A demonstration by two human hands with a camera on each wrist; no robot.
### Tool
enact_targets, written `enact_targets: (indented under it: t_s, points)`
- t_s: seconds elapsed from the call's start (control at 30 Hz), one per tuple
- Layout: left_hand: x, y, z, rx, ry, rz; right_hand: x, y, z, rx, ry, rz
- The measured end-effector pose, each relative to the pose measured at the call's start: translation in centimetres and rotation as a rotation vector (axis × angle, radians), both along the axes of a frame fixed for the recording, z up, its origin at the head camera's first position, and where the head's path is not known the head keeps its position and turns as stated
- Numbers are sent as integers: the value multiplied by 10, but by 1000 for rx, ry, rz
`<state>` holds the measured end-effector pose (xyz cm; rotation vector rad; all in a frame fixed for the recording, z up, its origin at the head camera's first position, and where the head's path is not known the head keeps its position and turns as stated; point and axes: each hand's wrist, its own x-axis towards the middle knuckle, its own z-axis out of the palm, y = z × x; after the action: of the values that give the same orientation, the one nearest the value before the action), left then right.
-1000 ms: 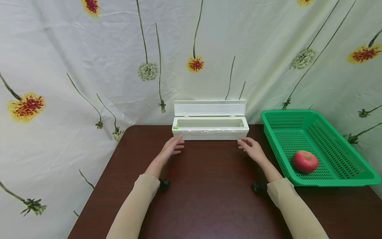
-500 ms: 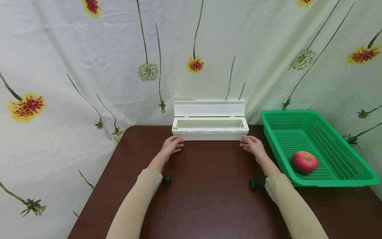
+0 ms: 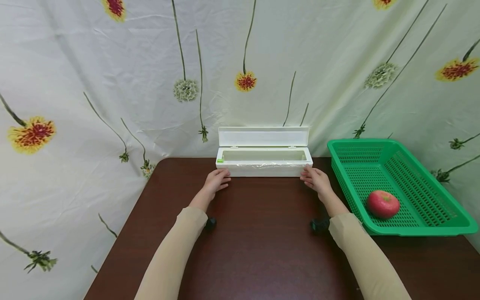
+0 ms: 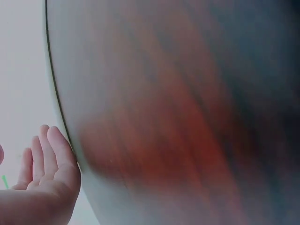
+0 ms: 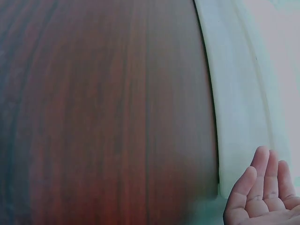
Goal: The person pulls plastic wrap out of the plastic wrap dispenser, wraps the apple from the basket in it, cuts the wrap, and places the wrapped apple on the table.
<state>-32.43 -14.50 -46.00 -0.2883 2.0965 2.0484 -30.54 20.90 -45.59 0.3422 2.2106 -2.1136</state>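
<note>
A long white cling film dispenser box [image 3: 264,170] stands at the back of the table with its lid [image 3: 263,136] raised. Clear film clings along its front, and a small green piece [image 3: 220,160] sits at its left end. My left hand [image 3: 216,181] is at the box's lower left front corner, its fingers extended in the left wrist view. At the right front corner is my right hand [image 3: 316,181], its fingers loosely extended beside the box in the right wrist view. Both hands appear to touch the box, though the exact contact is hard to make out.
A green plastic basket [image 3: 356,193] stands to the right, near my right forearm, with a red apple [image 3: 383,204] inside. The dark brown table [image 3: 262,241] ends at the back against a flower-printed curtain [image 3: 150,62].
My right hand first shifted slightly outward, then closer to the box's right front corner. My left hand has moved slightly left at its corner. Box, basket and apple stay put.
</note>
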Motion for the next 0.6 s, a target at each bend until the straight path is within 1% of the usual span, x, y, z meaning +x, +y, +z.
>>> enact_targets:
  t_s: [0.17,0.37,0.6]
  points:
    - [-4,4,-1,8,-6,39,-3,-2,2,-12,2,-31]
    - [-5,7,-1,11,9,71,-8,-1,1,-46,-23,-76]
    - [-5,7,-1,5,51,126,-10,-2,3,-89,-19,-120]
